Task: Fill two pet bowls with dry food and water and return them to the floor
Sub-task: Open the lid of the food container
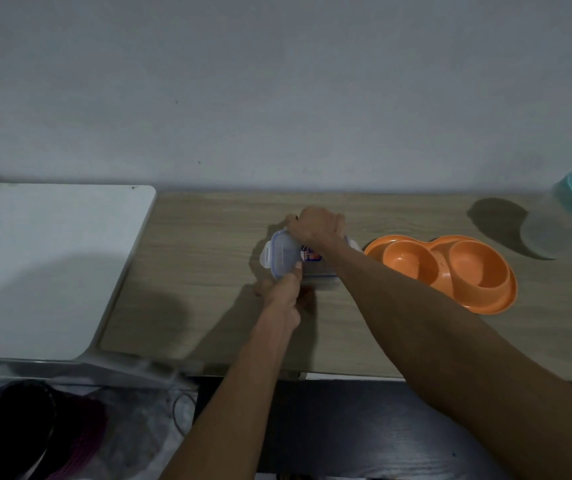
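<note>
I am gripping the tub (286, 254) with both hands (315, 226), unclipping its lid; next, pouring into the bowls (451, 268), frame right.

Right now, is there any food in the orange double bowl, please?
No, both wells of the orange double bowl look bare.

Both bare forearms reach forward and converge. The left hand (283, 296) is curled, thumb pointing up. The right hand (315, 226) arches palm-down farther ahead, fingers (293, 221) bent downward.
</note>
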Action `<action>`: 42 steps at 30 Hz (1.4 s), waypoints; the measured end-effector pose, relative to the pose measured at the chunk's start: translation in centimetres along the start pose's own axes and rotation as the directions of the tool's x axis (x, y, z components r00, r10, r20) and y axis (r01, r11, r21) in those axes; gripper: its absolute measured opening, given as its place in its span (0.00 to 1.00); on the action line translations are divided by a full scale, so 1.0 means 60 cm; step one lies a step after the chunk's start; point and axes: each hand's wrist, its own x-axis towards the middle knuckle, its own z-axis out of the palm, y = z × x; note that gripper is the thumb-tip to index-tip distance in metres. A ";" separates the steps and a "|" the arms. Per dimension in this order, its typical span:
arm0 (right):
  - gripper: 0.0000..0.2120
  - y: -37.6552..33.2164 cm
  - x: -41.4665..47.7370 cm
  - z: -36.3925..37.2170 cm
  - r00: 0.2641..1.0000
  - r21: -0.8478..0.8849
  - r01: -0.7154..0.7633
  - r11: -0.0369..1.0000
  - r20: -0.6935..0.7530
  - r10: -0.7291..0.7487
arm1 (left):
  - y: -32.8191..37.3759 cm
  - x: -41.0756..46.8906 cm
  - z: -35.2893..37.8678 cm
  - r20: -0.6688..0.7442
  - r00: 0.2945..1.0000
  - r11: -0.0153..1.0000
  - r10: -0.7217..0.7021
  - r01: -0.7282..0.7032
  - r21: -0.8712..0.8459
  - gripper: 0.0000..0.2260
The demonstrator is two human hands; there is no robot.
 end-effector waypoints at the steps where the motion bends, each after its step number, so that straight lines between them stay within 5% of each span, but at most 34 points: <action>1: 0.19 -0.001 0.000 0.000 1.000 -0.004 0.011 1.000 -0.022 -0.011 | -0.004 0.003 0.001 -0.002 1.000 1.000 0.010 -0.010 -0.002 0.33; 5: 0.20 0.004 -0.008 -0.003 0.995 0.014 0.058 0.998 -0.085 -0.056 | -0.001 -0.014 0.009 0.017 1.000 0.999 0.006 -0.005 -0.036 0.23; 15: 0.18 0.016 -0.026 0.003 0.965 -0.018 0.243 0.970 -0.099 -0.244 | -0.007 -0.037 0.029 -0.047 0.999 0.990 -0.026 0.019 -0.141 0.19; 25: 0.18 0.020 -0.035 -0.005 0.956 0.018 0.262 0.965 -0.142 -0.257 | -0.009 -0.048 0.030 -0.099 0.994 0.997 0.052 -0.058 -0.049 0.28; 27: 0.20 0.031 -0.044 -0.016 0.963 0.054 0.237 0.970 -0.145 -0.227 | -0.001 -0.053 0.007 -0.135 0.987 0.994 0.084 -0.074 0.076 0.37; 31: 0.20 0.081 -0.074 -0.047 0.980 0.211 0.074 0.975 -0.198 -0.031 | 0.053 -0.031 -0.036 -0.234 0.926 0.926 0.296 -0.218 0.309 0.32; 37: 0.17 0.147 -0.102 -0.076 0.988 0.277 -0.129 0.952 0.114 0.100 | 0.116 -0.053 -0.022 -0.048 0.979 0.886 0.198 -0.158 0.435 0.16; 42: 0.09 0.150 -0.108 -0.084 0.966 0.457 -0.230 0.859 0.212 0.146 | 0.121 -0.038 -0.014 -0.112 0.937 0.805 0.330 -0.217 0.552 0.18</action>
